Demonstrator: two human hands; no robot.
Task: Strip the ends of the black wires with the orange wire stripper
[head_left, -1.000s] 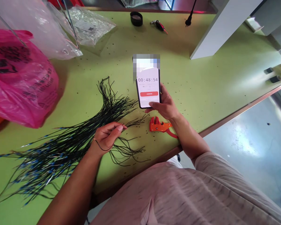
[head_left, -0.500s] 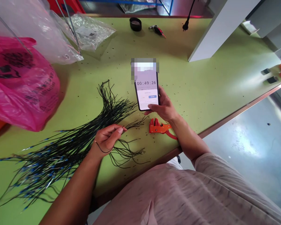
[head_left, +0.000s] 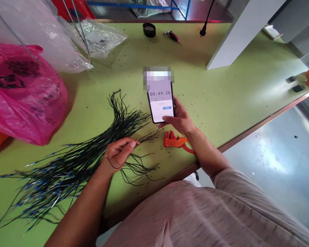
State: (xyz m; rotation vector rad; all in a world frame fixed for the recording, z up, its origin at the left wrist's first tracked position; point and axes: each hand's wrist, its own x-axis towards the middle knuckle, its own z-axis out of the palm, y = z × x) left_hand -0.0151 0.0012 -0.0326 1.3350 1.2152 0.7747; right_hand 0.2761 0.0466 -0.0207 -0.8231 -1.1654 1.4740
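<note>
Hands apart. Right hand [head_left: 180,118] grips a phone [head_left: 160,103], its long axis pointing away across the table [head_left: 221,85], top leaning slightly left. Left hand [head_left: 117,156] lies over a wire bundle [head_left: 74,164], whose blue-tipped ends fan toward the lower left; whether it pinches any wire, I cannot tell.

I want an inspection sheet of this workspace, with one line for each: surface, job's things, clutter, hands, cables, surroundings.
Surface: green tabletop, many small dark bits scattered on it.
Job's things: black wires with blue ends, fanned out; orange wire stripper; phone showing 00:49:26.
Clutter: pink plastic bag, clear plastic bag, round black object, key fob.
Hands: left hand closed on the wires; right hand holds the phone.
Cables: black power cord with plug, at the far edge.
Surroundings: white pillar, grey floor.
</note>
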